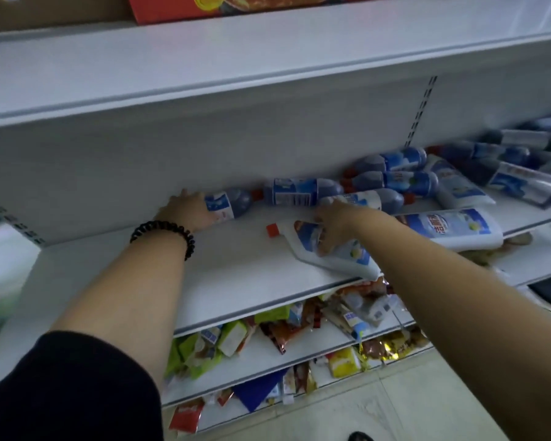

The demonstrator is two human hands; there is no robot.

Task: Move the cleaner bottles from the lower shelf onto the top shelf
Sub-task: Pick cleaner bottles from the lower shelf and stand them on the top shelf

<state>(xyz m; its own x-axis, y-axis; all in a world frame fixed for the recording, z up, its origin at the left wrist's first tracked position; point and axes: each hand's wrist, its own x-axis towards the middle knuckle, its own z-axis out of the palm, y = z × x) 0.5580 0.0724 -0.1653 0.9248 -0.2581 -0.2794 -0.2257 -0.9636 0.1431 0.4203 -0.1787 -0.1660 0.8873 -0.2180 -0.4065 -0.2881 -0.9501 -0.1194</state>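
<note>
Left fingers: curled close together round the base end of the blue bottle; thumb hidden.
Right fingers: bent over the label of the white bottle, close together, gripping its body.
Left hand: at 9 o'clock of the blue bottle, with a black bead bracelet on the wrist and a black sleeve further down the arm.
Right hand: at 3 o'clock of the left hand and well apart from it, bare forearm running off toward 4 o'clock.
Held blue bottle: on its side on the white shelf, near the back panel, neck pointing to 3 o'clock.
Held white bottle: lying near the front edge of the same shelf, red cap pointing to 9 o'clock, base corner past the lip at 5 o'clock.
Second blue bottle: on its side, just at 3 o'clock of the held blue one; touching or not, cannot tell.
Bottle pile: more blue bottles on their sides at 2 o'clock of the right hand, blurred further right.
Second white bottle: flat on the shelf at 3 o'clock of the right hand.
Upper shelf: at 12 o'clock, with a red box on it at the frame edge.
Lower shelves: snack packets at 6 o'clock, jumbled.
</note>
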